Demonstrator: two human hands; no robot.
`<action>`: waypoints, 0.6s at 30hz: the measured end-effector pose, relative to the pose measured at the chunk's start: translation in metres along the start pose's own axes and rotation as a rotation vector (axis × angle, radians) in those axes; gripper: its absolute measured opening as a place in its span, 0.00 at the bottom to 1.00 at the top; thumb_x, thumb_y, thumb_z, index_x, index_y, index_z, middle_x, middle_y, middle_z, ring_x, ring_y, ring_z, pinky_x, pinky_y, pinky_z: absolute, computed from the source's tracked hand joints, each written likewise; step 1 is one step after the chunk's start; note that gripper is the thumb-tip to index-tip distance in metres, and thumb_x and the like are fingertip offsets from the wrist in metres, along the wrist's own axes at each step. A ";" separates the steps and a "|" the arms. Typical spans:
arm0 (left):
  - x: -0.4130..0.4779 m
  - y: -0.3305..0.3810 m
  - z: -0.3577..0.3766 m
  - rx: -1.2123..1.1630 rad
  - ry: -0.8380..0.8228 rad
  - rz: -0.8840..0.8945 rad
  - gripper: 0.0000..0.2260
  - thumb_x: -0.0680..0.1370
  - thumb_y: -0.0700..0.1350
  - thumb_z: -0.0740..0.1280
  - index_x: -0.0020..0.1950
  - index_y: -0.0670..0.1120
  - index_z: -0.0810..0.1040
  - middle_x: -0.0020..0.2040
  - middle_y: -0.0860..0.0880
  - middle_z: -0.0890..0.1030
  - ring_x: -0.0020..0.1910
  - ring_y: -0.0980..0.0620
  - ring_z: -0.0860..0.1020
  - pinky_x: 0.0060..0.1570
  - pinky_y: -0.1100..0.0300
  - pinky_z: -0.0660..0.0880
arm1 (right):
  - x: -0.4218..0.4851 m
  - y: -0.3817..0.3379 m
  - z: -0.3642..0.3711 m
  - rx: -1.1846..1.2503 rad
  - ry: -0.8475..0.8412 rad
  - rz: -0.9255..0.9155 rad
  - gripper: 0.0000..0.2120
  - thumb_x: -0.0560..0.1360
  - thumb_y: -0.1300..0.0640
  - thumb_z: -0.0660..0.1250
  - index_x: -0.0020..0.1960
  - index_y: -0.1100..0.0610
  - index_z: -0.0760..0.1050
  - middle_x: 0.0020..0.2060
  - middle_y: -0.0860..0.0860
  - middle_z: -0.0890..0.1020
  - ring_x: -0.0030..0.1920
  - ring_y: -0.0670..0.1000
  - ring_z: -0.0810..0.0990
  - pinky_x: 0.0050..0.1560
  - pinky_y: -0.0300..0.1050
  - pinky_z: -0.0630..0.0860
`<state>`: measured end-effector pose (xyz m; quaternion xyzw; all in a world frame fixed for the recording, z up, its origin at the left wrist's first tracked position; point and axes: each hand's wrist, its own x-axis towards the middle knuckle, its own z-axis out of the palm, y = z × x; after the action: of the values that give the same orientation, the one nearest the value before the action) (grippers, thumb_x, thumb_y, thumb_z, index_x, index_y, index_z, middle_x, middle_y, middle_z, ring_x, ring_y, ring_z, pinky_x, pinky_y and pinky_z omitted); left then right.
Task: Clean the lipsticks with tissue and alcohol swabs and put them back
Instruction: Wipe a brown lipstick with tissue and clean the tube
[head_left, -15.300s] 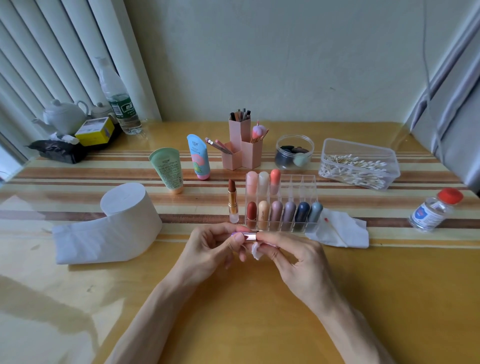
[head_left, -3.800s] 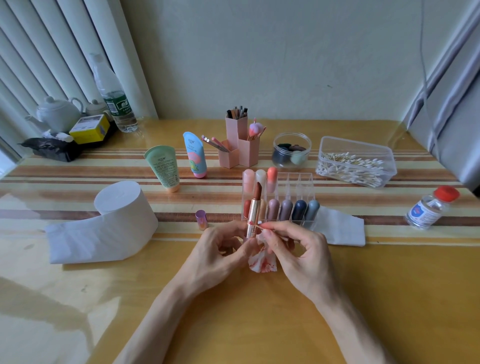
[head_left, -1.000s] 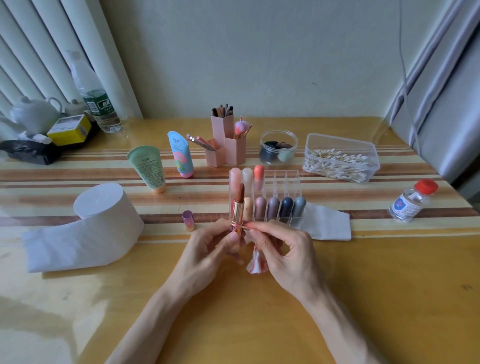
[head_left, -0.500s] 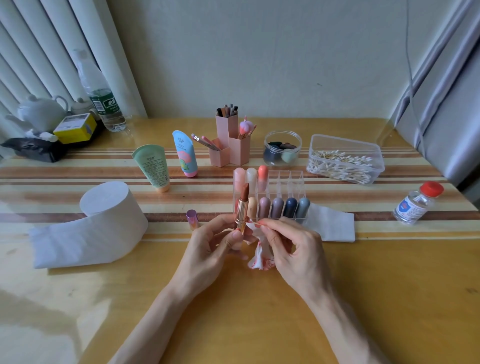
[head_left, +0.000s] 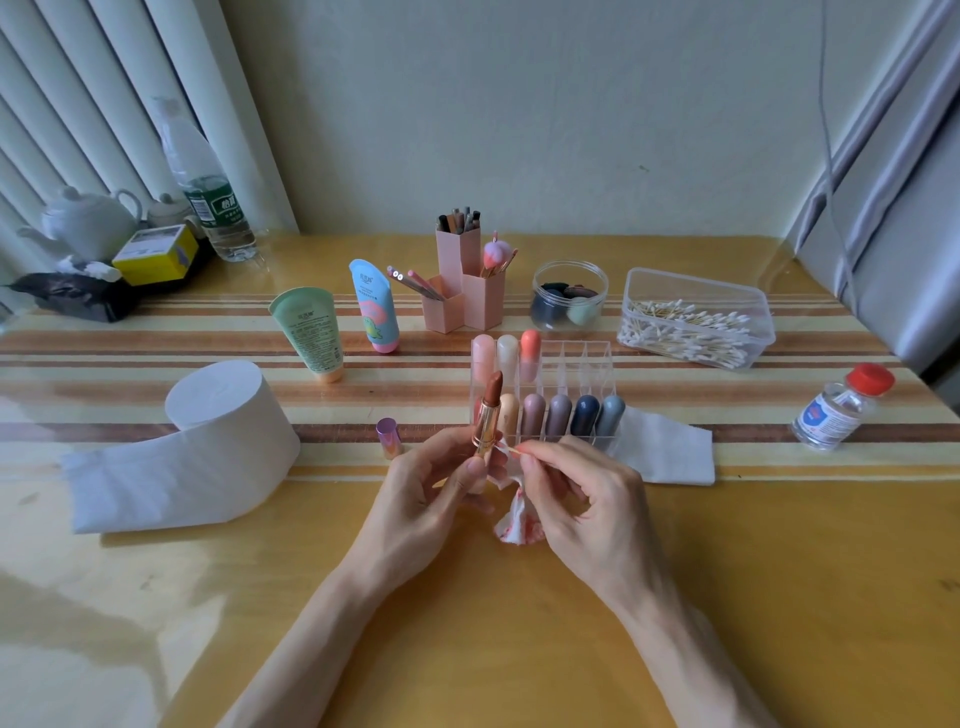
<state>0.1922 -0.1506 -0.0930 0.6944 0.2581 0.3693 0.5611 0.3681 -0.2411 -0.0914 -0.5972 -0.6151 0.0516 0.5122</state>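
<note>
Lipstick (head_left: 489, 410) stood upright in the left hand (head_left: 431, 488), its brown bullet wound out and its gold tube pinched between thumb and fingers just above the table (head_left: 727, 571). The foot of the tube was hidden behind the thumb. The right hand (head_left: 582, 499) was curled close beside it, thumb and forefinger nipping a thin white bit with a pinkish tip against the lower tube. I could not tell whether that was a swab or a twist of paper. Below that hand hung a crumpled tissue (head_left: 517, 525) blotched red, its upper part gripped out of sight within the curled fingers. Right behind the hands sat the clear rack (head_left: 587, 358). Its front row of capped lipsticks was partly covered by the raised tube, and the leftmost slot was too hidden to read. Three pale ones stood in the back row. A small purple cap (head_left: 388, 436) stood on the table just left of the left hand. A folded white sheet (head_left: 670, 452) lay against the rack's right end, one corner hidden behind it. Further off were the paper roll (head_left: 223, 415) at the left, the box of swabs (head_left: 696, 317) at the back right and the red-capped bottle (head_left: 841, 410) at the right, its label too small to read. Both forearms ran out of view at the bottom edge.
</note>
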 end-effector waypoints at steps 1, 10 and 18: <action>0.000 0.000 0.000 0.005 0.004 0.002 0.12 0.84 0.40 0.64 0.66 0.40 0.79 0.53 0.43 0.85 0.52 0.43 0.85 0.46 0.48 0.84 | 0.000 0.000 0.000 0.000 -0.003 0.002 0.08 0.82 0.60 0.69 0.57 0.58 0.86 0.44 0.46 0.85 0.45 0.45 0.85 0.45 0.42 0.82; 0.000 0.002 0.000 0.053 -0.027 0.013 0.11 0.84 0.39 0.64 0.65 0.40 0.79 0.53 0.45 0.86 0.51 0.45 0.85 0.46 0.52 0.84 | 0.000 -0.001 0.000 -0.004 -0.013 0.002 0.07 0.82 0.59 0.69 0.55 0.59 0.85 0.44 0.47 0.85 0.45 0.45 0.85 0.44 0.43 0.82; 0.000 0.002 -0.001 0.115 -0.036 0.022 0.06 0.83 0.38 0.67 0.58 0.42 0.82 0.46 0.43 0.86 0.40 0.46 0.81 0.37 0.51 0.81 | 0.000 -0.004 -0.001 -0.022 -0.017 -0.010 0.08 0.83 0.57 0.68 0.56 0.59 0.85 0.43 0.46 0.84 0.43 0.44 0.83 0.42 0.38 0.80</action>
<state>0.1910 -0.1502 -0.0913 0.7348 0.2611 0.3473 0.5209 0.3662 -0.2425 -0.0887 -0.5992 -0.6229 0.0474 0.5006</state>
